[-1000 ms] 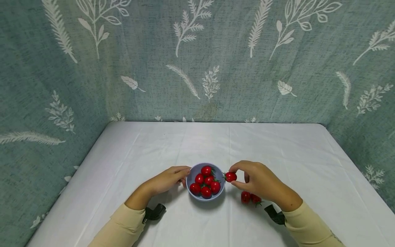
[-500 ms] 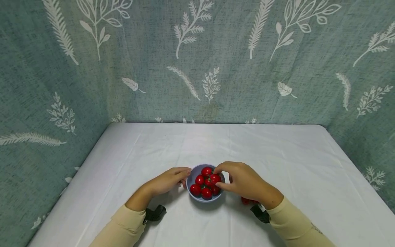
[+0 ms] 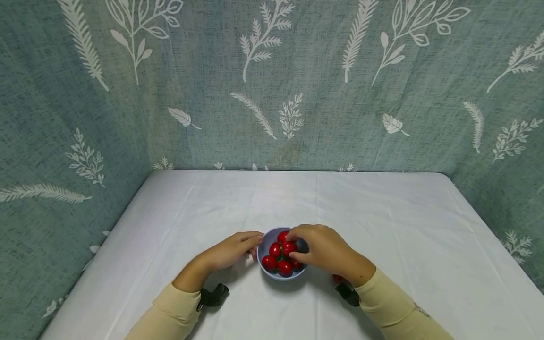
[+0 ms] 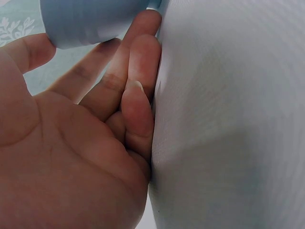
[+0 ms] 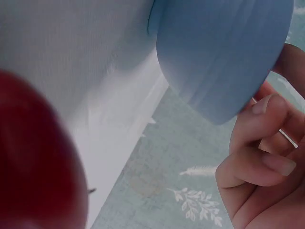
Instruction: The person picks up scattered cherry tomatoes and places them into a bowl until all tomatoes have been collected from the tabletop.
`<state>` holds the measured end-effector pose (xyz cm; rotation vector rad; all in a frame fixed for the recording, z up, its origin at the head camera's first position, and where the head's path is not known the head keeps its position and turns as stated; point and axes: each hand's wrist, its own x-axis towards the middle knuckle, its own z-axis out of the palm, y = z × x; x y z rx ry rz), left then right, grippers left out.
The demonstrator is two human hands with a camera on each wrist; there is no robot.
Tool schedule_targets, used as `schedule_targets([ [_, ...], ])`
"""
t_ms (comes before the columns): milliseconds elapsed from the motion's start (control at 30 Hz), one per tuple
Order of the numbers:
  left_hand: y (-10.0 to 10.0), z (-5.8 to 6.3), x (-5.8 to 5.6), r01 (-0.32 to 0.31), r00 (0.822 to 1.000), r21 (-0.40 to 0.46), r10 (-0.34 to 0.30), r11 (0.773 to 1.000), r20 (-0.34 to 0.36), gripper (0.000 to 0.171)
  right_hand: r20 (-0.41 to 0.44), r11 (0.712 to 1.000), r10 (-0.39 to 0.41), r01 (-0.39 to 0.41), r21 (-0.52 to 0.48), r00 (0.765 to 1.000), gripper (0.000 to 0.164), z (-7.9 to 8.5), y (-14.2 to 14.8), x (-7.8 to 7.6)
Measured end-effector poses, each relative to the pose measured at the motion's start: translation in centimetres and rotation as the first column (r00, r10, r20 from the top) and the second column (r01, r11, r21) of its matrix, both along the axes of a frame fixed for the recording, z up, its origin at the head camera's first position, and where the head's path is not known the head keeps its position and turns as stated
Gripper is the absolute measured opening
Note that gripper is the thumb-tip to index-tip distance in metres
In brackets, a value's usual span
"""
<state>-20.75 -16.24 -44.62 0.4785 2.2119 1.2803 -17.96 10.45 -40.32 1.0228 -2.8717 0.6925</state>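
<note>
A light blue bowl (image 3: 263, 270) on the table contains several red cherry tomatoes (image 3: 269, 263). My left hand (image 3: 231, 250) steadies its left side. The left wrist view shows the thumb at the rim and fingertips against the bowl's outer wall (image 4: 90, 21). From the right, my right hand (image 3: 325, 248) reaches over the rim and pinches one cherry tomato (image 3: 289, 248) between thumb and index finger, low among the others. In the right wrist view the held tomato is hidden behind the bowl wall (image 5: 219, 52), while the other right-hand fingers (image 5: 257, 167) stay curled outside it.
Another cherry tomato (image 3: 337, 278) lies on the white-covered table (image 3: 204, 203), partly hidden under my right wrist; it fills the lower left of the right wrist view as a red tomato (image 5: 38, 157). A green leaf-patterned cloth (image 3: 212, 118) rises behind the table.
My right hand has carried a cherry tomato leftward from beside the bowl over the rim and down among the others. The left hand has stayed at the bowl's side.
</note>
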Motion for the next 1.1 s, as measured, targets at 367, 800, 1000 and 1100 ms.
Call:
schedule_targets([
  [367, 0.06, -0.02, -0.05, 0.0, 1.0, 0.007, 0.0, 1.0, -0.002, 0.047, 0.016, 0.999, 0.0, -0.001, 0.036, 1.0, 0.031, -0.16, -0.58, -0.02],
  [800, 0.09, -0.05, -0.06, -0.009, 1.0, 0.006, 0.009, 1.0, 0.002, 0.046, 0.001, 0.999, 0.001, -0.001, 0.049, 1.0, 0.032, -0.31, -0.72, -0.03],
  [1000, 0.11, -0.1, -0.02, -0.014, 1.0, 0.008, 0.014, 1.0, 0.009, 0.046, 0.019, 0.999, 0.004, -0.004, 0.043, 1.0, 0.032, -0.29, -0.51, 0.03],
  [1100, 0.05, -0.1, 0.01, -0.018, 1.0, 0.004, 0.018, 1.0, 0.009, 0.047, 0.031, 0.999, 0.008, -0.009, 0.033, 0.999, 0.032, -0.15, -0.41, 0.16],
])
